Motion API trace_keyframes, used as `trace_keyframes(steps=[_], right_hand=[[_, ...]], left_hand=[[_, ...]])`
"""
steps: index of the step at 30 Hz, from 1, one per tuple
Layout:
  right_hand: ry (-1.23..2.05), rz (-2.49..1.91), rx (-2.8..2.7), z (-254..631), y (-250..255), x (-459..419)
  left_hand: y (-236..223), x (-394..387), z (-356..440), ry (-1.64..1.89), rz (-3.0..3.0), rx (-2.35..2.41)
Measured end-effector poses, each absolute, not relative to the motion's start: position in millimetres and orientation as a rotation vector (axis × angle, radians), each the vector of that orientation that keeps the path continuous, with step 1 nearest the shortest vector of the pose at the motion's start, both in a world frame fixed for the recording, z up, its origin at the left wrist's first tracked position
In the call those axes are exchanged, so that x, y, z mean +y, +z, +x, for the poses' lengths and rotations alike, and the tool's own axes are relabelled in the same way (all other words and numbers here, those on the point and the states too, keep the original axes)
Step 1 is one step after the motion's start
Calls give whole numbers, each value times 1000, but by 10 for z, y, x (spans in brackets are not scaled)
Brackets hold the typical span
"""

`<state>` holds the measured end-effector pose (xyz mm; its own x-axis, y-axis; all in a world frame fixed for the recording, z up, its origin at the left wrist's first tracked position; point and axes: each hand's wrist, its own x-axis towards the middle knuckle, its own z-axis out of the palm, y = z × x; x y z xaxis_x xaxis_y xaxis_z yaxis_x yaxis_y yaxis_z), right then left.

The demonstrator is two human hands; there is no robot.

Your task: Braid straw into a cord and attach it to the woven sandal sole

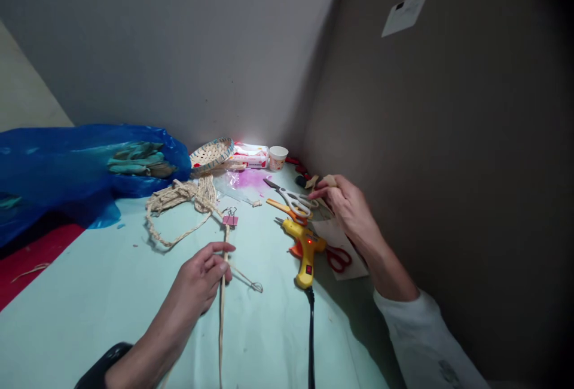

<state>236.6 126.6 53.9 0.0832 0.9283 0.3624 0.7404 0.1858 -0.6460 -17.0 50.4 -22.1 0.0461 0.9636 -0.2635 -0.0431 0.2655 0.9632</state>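
White sleeve (430, 341) leads to the right hand (350, 207) beyond the yellow glue gun (307, 251); fingers curled, contents indeterminate. Left of the gun, the left hand (195, 281) pinches fibre strands (221, 317), apparently unbraided; the coiled cord (179, 198) is already braided.

I can't make out any words on the pink-and-white pack (250, 156) or the wall's paper (406, 12)
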Motion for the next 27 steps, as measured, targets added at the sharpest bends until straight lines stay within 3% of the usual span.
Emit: trace_keyframes(steps=[4,8,27], right_hand=[[965,-1164,-1918,1987,375,1092],[1238,-1040,-1969,1663,70,1015],[855,-1378,-2133,1413,7,805]], left_hand=[[-162,447,-194,1044,912,1233],[-92,434,-226,993,852,1194],[-115,483,-255,998,789,1114]])
